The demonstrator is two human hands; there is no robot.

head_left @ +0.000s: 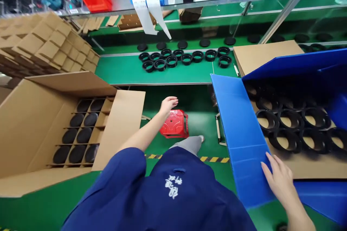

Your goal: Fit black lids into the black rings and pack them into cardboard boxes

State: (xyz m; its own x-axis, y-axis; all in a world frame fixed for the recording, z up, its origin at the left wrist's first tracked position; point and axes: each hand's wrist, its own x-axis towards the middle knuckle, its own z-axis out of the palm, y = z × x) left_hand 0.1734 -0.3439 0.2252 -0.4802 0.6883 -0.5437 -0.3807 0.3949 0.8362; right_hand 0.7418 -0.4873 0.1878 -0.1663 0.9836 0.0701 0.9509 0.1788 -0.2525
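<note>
Benchtop [121, 70] holds twelve black rings [187, 63], beyond the loosely curled left hand [168, 104]; right hand [279, 177] spreads over blue flap [244, 144].

Green bench [176, 76] (black rings [186, 63] atop)

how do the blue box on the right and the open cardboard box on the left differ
Colour: the blue box is blue, the cardboard box brown.
Contents: the blue box holds open black rings; the cardboard box shows solid-topped black rounds between dividers.
Contact: the right hand is on the blue box's flap; neither hand is on the cardboard box.
Shared: both stand open with round black pieces inside.
</note>
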